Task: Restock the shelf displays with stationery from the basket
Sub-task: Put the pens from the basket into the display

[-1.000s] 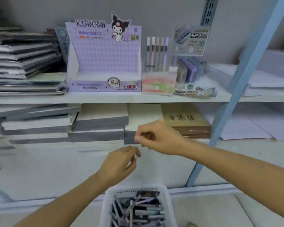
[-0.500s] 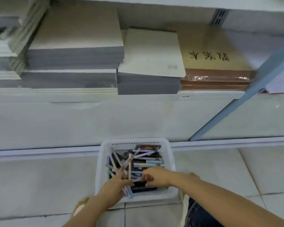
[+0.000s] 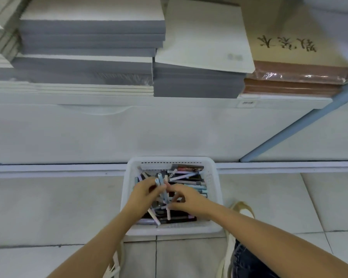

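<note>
**Q:** What can be seen of the person?

**A:** Only the arms and a little clothing, seen from their own head. The left forearm (image 3: 100, 243) and right forearm (image 3: 269, 237) are bare all the way to the bottom edge, and so are the left hand (image 3: 145, 192) and right hand (image 3: 187, 199).

**Q:** What are they wearing?

**A:** Dark blue jeans (image 3: 247, 261) show as a patch of denim at the lower right. Cream fabric straps (image 3: 227, 247) hang beside it, but what they belong to can't be told.
</note>
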A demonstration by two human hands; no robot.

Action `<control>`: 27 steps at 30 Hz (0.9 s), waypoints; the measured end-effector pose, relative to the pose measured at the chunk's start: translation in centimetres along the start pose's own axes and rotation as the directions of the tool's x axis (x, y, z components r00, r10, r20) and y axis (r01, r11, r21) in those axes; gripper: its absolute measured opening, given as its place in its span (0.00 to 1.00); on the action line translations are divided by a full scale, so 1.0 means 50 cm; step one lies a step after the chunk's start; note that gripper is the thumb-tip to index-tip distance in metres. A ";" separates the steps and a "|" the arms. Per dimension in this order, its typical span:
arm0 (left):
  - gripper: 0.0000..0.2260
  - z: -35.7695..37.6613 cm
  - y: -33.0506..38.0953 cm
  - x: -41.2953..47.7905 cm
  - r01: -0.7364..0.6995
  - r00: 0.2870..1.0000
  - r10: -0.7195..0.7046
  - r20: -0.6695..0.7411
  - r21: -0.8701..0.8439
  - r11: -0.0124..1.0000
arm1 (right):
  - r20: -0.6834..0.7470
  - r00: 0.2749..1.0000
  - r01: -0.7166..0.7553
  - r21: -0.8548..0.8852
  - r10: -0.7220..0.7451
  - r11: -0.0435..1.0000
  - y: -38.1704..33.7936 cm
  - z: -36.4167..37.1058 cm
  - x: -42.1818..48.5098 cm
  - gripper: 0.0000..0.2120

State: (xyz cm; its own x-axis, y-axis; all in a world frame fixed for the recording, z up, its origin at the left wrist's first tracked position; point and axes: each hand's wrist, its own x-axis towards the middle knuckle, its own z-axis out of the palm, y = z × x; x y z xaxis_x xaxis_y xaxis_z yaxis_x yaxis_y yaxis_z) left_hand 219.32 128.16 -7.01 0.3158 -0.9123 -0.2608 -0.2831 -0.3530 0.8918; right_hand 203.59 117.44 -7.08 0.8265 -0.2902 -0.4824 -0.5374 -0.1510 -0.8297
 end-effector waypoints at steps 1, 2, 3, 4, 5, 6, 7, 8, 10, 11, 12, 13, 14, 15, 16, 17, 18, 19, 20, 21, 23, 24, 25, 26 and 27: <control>0.07 -0.003 0.010 0.001 0.042 0.999 -0.044 -0.016 -0.118 0.992 | -0.006 1.000 0.007 0.020 -0.007 1.000 -0.012 0.003 0.006 0.20; 0.07 -0.008 0.016 0.001 0.066 0.997 -0.073 -0.030 -0.194 0.979 | -0.020 1.000 0.016 0.040 -0.015 0.999 -0.024 0.006 0.011 0.15; 0.08 -0.012 0.019 0.000 0.086 0.994 -0.100 -0.043 -0.247 0.965 | -0.042 0.999 0.018 0.047 -0.016 0.999 -0.035 0.009 0.016 0.07; 0.09 -0.016 0.021 -0.001 0.101 0.990 -0.124 -0.062 -0.289 0.952 | -0.060 0.998 0.023 0.057 -0.020 0.998 -0.045 0.011 0.021 0.00; 0.10 -0.019 0.021 -0.003 0.115 0.985 -0.150 -0.083 -0.330 0.937 | -0.075 0.997 0.026 0.056 -0.022 0.998 -0.052 0.014 0.027 0.04; 0.11 -0.021 0.020 -0.005 0.129 0.980 -0.176 -0.098 -0.365 0.922 | -0.071 0.997 0.031 0.064 -0.026 0.997 -0.060 0.018 0.032 0.06; 0.12 -0.024 0.018 -0.009 0.143 0.975 -0.199 -0.102 -0.399 0.906 | -0.067 0.997 0.038 0.066 -0.034 0.997 -0.067 0.023 0.039 0.07; 0.13 -0.029 0.016 -0.011 0.148 0.971 -0.212 -0.107 -0.426 0.893 | -0.058 0.997 0.054 0.071 -0.050 0.996 -0.075 0.029 0.044 0.07; 0.14 -0.049 0.008 -0.016 0.126 0.958 -0.233 -0.164 -0.487 0.864 | -0.063 0.997 0.050 0.074 -0.045 0.996 -0.080 0.042 0.056 0.04; 0.13 -0.063 0.003 -0.018 0.113 0.941 -0.262 -0.215 -0.530 0.840 | -0.089 0.996 0.036 0.060 -0.031 0.998 -0.076 0.049 0.062 0.04; 0.12 -0.079 -0.004 -0.021 0.103 0.917 -0.300 -0.264 -0.569 0.816 | -0.140 0.990 0.009 0.024 -0.005 1.000 -0.065 0.056 0.067 0.07; 0.10 -0.093 -0.013 -0.026 0.102 0.891 -0.338 -0.304 -0.591 0.800 | -0.212 0.976 -0.056 -0.043 0.046 0.997 -0.046 0.063 0.071 0.10; 0.09 -0.103 -0.024 -0.031 0.115 0.868 -0.369 -0.331 -0.590 0.799 | -0.287 0.951 -0.151 -0.115 0.112 0.982 -0.027 0.068 0.072 0.11; 0.09 -0.108 -0.037 -0.036 0.142 0.852 -0.394 -0.344 -0.572 0.807 | -0.341 0.922 -0.253 -0.165 0.186 0.953 -0.008 0.073 0.071 0.13; 0.09 -0.108 -0.048 -0.041 0.173 0.845 -0.412 -0.342 -0.553 0.815 | -0.365 0.896 -0.337 -0.185 0.254 0.923 0.010 0.079 0.070 0.16; 0.09 -0.104 -0.059 -0.045 0.203 0.841 -0.427 -0.331 -0.539 0.818 | -0.362 0.884 -0.382 -0.191 0.297 0.904 0.027 0.086 0.071 0.19; 0.10 -0.098 -0.069 -0.049 0.226 0.841 -0.438 -0.317 -0.530 0.817 | -0.346 0.884 -0.394 -0.195 0.313 0.898 0.036 0.094 0.074 0.20; 0.10 -0.091 -0.076 -0.051 0.241 0.845 -0.443 -0.301 -0.525 0.816 | -0.336 0.891 -0.386 -0.201 0.306 0.900 0.042 0.100 0.079 0.19; 0.10 -0.083 -0.083 -0.052 0.251 0.851 -0.442 -0.284 -0.520 0.817 | -0.334 0.899 -0.366 -0.215 0.284 0.905 0.042 0.106 0.086 0.16; 0.10 -0.077 -0.087 -0.053 0.257 0.858 -0.438 -0.268 -0.515 0.818 | -0.336 0.907 -0.341 -0.238 0.252 0.909 0.041 0.111 0.093 0.14; 0.11 -0.071 -0.092 -0.054 0.273 0.867 -0.438 -0.239 -0.507 0.817 | -0.342 0.921 -0.293 -0.286 0.188 0.913 0.038 0.124 0.107 0.12; 0.11 -0.071 -0.093 -0.055 0.281 0.867 -0.442 -0.231 -0.506 0.815 | -0.334 0.928 -0.274 -0.312 0.165 0.910 0.037 0.131 0.112 0.13; 0.11 -0.071 -0.095 -0.056 0.286 0.865 -0.447 -0.227 -0.508 0.812 | -0.315 0.937 -0.260 -0.349 0.149 0.900 0.037 0.138 0.117 0.16; 0.10 -0.072 -0.097 -0.057 0.291 0.861 -0.454 -0.228 -0.511 0.809 | -0.291 0.947 -0.247 -0.397 0.134 0.884 0.041 0.143 0.120 0.19; 0.10 -0.074 -0.099 -0.059 0.297 0.856 -0.463 -0.232 -0.512 0.806 | -0.271 0.955 -0.233 -0.446 0.118 0.864 0.045 0.146 0.122 0.20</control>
State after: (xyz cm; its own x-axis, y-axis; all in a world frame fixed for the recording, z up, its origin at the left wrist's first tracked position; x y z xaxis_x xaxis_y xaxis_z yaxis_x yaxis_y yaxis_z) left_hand 223.13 133.35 -9.32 0.6114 -0.5691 -0.5498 0.3288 -0.4493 0.8307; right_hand 208.62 122.24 -13.95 0.6806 -0.5513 -0.4826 -0.7320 -0.4838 -0.4797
